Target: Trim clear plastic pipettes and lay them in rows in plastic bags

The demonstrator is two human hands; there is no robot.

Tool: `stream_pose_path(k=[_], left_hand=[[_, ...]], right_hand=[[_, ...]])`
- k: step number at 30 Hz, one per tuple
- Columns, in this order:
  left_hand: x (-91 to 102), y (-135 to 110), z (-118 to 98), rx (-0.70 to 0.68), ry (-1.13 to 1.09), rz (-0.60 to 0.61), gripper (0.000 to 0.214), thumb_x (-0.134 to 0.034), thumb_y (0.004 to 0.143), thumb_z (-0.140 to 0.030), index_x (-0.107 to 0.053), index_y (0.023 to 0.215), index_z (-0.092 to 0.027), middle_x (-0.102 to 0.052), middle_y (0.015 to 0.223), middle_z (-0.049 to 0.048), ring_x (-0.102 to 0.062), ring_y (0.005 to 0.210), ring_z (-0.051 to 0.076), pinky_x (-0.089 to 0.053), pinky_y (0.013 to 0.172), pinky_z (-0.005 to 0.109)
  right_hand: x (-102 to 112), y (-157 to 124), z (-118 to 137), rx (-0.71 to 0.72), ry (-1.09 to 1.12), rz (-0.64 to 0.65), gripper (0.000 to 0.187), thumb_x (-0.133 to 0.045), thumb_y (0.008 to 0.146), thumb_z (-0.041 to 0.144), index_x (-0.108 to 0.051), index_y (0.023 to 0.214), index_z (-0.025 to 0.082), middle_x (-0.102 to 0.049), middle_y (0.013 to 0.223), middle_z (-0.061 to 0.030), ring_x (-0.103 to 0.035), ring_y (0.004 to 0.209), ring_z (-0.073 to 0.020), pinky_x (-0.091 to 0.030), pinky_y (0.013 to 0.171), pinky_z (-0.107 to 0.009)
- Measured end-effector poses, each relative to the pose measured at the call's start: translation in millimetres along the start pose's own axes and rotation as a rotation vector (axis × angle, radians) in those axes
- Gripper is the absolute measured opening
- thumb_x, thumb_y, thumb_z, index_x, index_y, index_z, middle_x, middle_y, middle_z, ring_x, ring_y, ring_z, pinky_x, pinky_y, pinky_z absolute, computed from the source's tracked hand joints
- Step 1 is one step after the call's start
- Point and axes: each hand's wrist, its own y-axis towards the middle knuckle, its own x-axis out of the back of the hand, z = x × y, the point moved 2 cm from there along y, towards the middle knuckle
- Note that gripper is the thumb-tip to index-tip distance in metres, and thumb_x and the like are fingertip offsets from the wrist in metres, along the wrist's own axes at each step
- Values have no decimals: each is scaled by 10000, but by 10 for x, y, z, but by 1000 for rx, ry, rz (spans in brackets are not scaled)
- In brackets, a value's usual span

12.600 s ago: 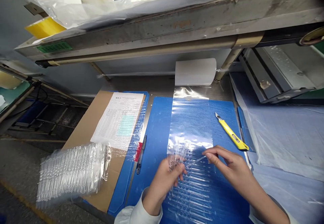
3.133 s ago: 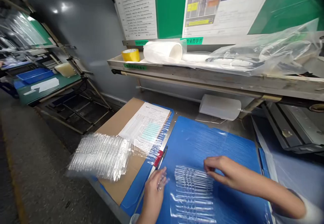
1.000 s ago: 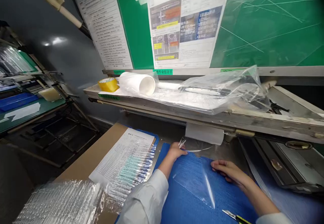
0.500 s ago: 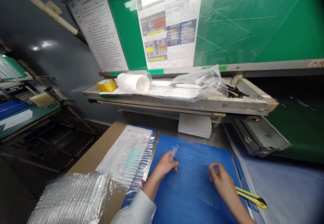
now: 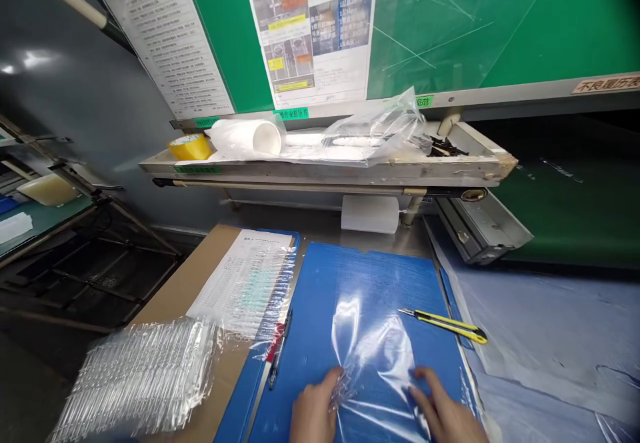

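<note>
A thin clear plastic bag lies shiny and creased over the blue board. My left hand is closed at its left side, pinching small clear plastic pieces against the film. At the right edge of the bag, the fingers of my right hand are curled on the film. Whether the pieces are inside the bag or on top of it, I cannot tell. Just beyond my right hand, a yellow and black utility knife rests on the board with its tip pointing left.
Clear plastic tubes in a bag lie at the left on cardboard. Beside them are a printed sheet, more bagged pieces and a pen. A shelf above holds yellow tape and a white roll.
Both hands have come nearer to me. A clear bag now spreads between them on the blue board, and my right hand has moved off the knife. The view has tilted down.
</note>
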Motion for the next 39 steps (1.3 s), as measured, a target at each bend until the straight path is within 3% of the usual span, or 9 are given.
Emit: stream_pose_path(k=[4, 8, 15, 19, 21, 24, 27, 34, 39], left_hand=[[46, 44, -77, -38, 74, -13, 515, -536, 690, -116, -597, 1166, -302, -722, 926, 48, -645, 880, 265, -436, 784, 305], [125, 54, -82, -104, 26, 16, 457, -532, 720, -165, -592, 1162, -262, -707, 1009, 47, -630, 924, 247, -434, 807, 298], [246, -11, 59, -7, 24, -73, 359, -502, 755, -198, -566, 1100, -123, -679, 987, 130, -609, 919, 258, -428, 788, 312], [239, -109, 82, -12, -61, -32, 210, -504, 761, -208, -605, 928, -132, -677, 919, 117, -611, 858, 244, -424, 765, 303], [204, -169, 54, -11, -168, -5, 179, -545, 744, -224, -615, 883, -136, -669, 893, 96, -597, 843, 227, -416, 767, 295], [101, -254, -19, 74, -467, 54, 241, -613, 714, -272, -620, 918, -144, -623, 812, 38, -557, 713, 155, -405, 649, 249], [-61, -332, -113, 254, -866, 238, 380, -677, 656, -299, -603, 988, -131, -552, 720, -9, -448, 521, 76, -303, 468, 208], [-310, -488, -253, 273, -1039, 467, 512, -741, 616, -391, -601, 993, -75, -546, 585, -17, -470, 443, 68, -341, 443, 213], [-373, -594, -231, 218, -930, 530, 479, -723, 624, -431, -603, 943, -94, -556, 571, -24, -457, 401, 60, -353, 414, 206]], right_hand=[[681, 549, 143, 191, -687, -266, 279, -343, 890, 240, -543, 1069, 165, -597, 1128, -177, -594, 964, -332, -459, 737, -441], [928, 887, 158, 254, -745, -171, 150, -462, 828, 157, -607, 868, 159, -650, 872, -119, -610, 857, -297, -452, 718, -408], [894, 930, 1, 61, -724, -178, 182, -448, 849, 259, -570, 781, 143, -624, 630, -74, -637, 564, -235, -381, 429, -285], [871, 768, 108, 44, -736, -259, 276, -407, 883, 323, -584, 879, 112, -641, 765, -135, -640, 696, -287, -431, 501, -347], [733, 545, 224, 208, -704, -316, 308, -379, 901, 334, -593, 955, 119, -645, 889, -148, -622, 819, -280, -459, 633, -378], [361, 98, 350, 707, -567, -343, 298, -387, 906, 315, -575, 1099, 187, -650, 1033, -100, -601, 937, -221, -437, 797, -366], [50, -229, 284, 906, -544, -318, 340, -443, 885, 355, -539, 1185, 229, -616, 1179, -70, -570, 1053, -211, -385, 897, -380], [140, -389, 381, 579, -48, -235, 355, -431, 889, 384, -527, 1188, 217, -682, 987, -56, -639, 896, -180, -496, 773, -304], [193, -450, 671, 355, 302, -21, 288, -414, 885, 402, -589, 755, 213, -630, 642, 17, -596, 568, -118, -477, 546, -204]])
